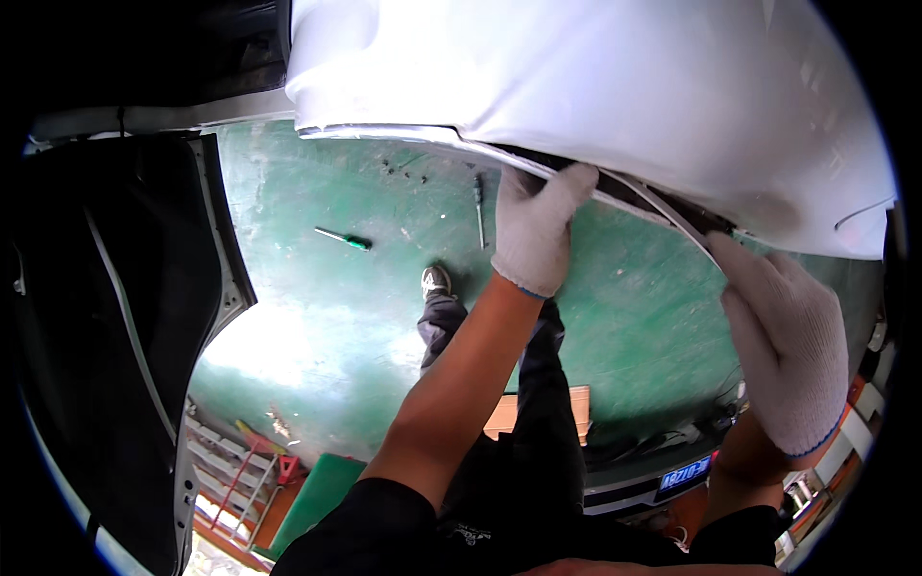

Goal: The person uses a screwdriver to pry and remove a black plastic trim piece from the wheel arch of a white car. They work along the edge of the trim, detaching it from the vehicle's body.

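Observation:
A white car body panel (615,77) fills the upper part of the view, its curved lower edge facing me. Along that edge runs a thin pale trim strip (672,213), standing away from the panel on the right with a dark gap (552,158) behind it. My left hand (536,230), in a white knitted glove, pinches the strip at mid-length, thumb on top and fingers underneath, partly hidden. Farther right, my right hand (789,331), gloved likewise, has its fingers closed about the strip's end near the panel's lower corner.
An open car door (101,317) stands at the left. On the green floor (288,192) lie a green-handled screwdriver (344,239), a dark-handled screwdriver (479,211) and small dark bits. Behind my legs are cardboard (580,408) and another car's bumper (624,494); a rack (230,470) stands lower left.

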### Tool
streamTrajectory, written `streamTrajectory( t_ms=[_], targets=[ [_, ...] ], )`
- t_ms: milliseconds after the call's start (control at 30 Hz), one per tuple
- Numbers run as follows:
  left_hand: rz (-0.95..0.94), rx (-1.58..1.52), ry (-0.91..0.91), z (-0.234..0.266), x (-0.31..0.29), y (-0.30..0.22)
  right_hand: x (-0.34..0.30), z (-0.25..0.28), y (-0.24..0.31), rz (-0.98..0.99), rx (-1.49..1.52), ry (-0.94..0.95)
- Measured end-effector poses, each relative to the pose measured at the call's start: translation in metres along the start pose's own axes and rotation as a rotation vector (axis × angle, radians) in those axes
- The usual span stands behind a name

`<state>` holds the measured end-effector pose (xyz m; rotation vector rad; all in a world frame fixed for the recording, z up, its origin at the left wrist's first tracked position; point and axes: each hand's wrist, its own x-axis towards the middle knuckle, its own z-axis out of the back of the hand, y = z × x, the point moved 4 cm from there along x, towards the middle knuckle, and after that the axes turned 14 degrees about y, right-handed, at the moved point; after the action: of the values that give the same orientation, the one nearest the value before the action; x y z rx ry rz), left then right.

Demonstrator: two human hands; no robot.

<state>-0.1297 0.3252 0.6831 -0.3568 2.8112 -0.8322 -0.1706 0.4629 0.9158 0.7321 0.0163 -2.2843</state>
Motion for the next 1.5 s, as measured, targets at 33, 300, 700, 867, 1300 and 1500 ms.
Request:
streamTrajectory(
  t_ms=[33,300,700,867,1300,1500],
  targets=[
    [0.002,-0.006,-0.021,-0.001,0.0,-0.001,-0.002,0.011,0.004,0.0,-0.052,0.034],
    [0.006,-0.03,-0.057,-0.006,0.0,-0.009,0.027,0.013,0.058,-0.03,0.118,0.061],
    [0.153,-0.032,-0.006,-0.007,0.0,-0.013,0.034,-0.02,0.087,-0.148,0.109,0.118],
    [0.143,-0.136,-0.076,-0.007,0.001,-0.01,0.032,-0.017,0.092,-0.166,0.07,0.133],
    [0.169,-0.016,-0.068,-0.008,0.004,-0.008,0.074,0.017,0.111,-0.153,-0.189,0.16],
    [0.098,-0.161,-0.013,-0.008,-0.002,-0.003,0.094,0.043,0.089,0.092,-0.294,0.18]
  ],
)
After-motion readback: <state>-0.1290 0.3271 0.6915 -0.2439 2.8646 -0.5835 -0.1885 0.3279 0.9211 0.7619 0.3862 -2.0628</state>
